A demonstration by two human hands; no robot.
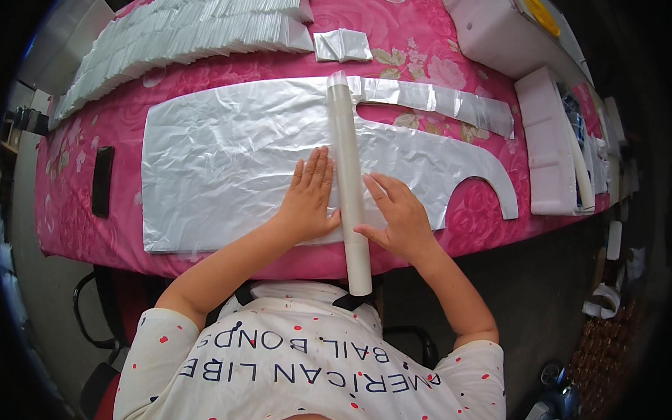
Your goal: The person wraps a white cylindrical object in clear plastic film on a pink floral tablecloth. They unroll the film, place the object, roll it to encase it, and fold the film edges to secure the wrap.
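Observation:
A whitish plastic sheet [227, 154], shaped like a disposable apron, lies spread on the table, its cut-out straps pointing right. Across it, from far edge to near, rests a long pale tube [345, 151]; its near end juts past the table edge toward my body. My left hand [307, 199] lies flat on the plastic just left of the tube, fingers stretched together, thumb at the tube's side. On the other side, my right hand [399, 218] has its fingers spread, with index finger and thumb tips at the tube's right edge. Neither hand wraps around it.
Rows of folded plastic packets [201, 31] fill the far left, and one folded packet [342, 45] lies behind the tube. A dark phone-like slab [102, 181] is at left. White foam boxes [549, 151] stand at right. A pink floral cloth [62, 223] covers the table.

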